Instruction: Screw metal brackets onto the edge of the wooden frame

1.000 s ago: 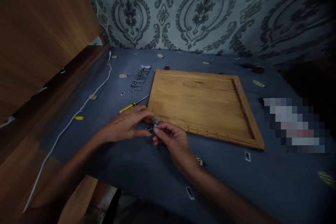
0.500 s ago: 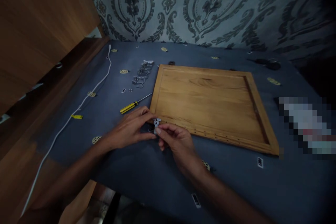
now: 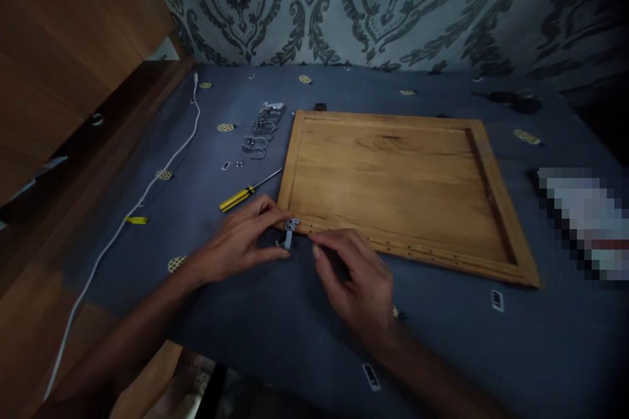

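Observation:
My left hand (image 3: 240,236) grips a small grey metal hook (image 3: 289,234) between thumb and fingers. The hook rests against the near left corner of a framed wooden panel (image 3: 388,177), its plate with a round hole lying on the frame. Just right of it is my right hand (image 3: 361,278), index finger and thumb pinched together by the panel's front edge; anything between them is too small to make out. A row of small dark holes runs along that edge. Beyond my left hand lies a yellow-handled screwdriver (image 3: 237,199), its shaft pointing to the panel.
Several metal hooks (image 3: 255,146) lie left of the panel, with small screws (image 3: 239,163) nearby. A white cable (image 3: 170,167) crosses the left side. Dark-handled scissors (image 3: 521,100) lie at the back right. A blurred-out packet (image 3: 584,216) sits at right.
My right hand has let go of the metal hook and drawn back to the right. My left hand still holds the hook at the corner. The view has shifted slightly.

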Motion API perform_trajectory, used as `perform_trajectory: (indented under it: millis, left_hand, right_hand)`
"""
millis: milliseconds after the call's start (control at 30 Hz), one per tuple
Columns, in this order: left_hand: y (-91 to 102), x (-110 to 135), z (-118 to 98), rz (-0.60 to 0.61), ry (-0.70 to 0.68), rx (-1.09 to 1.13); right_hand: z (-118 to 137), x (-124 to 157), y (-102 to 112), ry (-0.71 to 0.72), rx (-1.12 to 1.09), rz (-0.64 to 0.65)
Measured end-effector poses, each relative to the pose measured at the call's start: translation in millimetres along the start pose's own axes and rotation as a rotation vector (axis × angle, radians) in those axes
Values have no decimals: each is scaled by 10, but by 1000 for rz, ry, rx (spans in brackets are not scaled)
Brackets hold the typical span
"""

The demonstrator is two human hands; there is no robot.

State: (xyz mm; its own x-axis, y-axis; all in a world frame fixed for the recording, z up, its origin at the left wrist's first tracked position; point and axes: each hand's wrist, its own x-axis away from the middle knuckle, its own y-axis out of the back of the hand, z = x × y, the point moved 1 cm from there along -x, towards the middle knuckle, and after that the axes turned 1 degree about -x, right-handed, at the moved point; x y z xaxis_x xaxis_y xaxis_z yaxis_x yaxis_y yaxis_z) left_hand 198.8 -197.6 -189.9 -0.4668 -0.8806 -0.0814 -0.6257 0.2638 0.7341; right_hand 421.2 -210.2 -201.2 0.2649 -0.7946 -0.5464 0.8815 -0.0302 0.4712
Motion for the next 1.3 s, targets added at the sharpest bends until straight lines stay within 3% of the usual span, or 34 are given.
perform_trajectory:
  millis: [300, 1300]
  left_hand:
    - [-32, 9, 17, -41, -74, -40]
    - [-65, -1, 38, -67, -140, -105]
  right_hand:
    - [-67, 6, -82, 160, 195, 28]
    - [-95, 49, -136, 151, 274, 130]
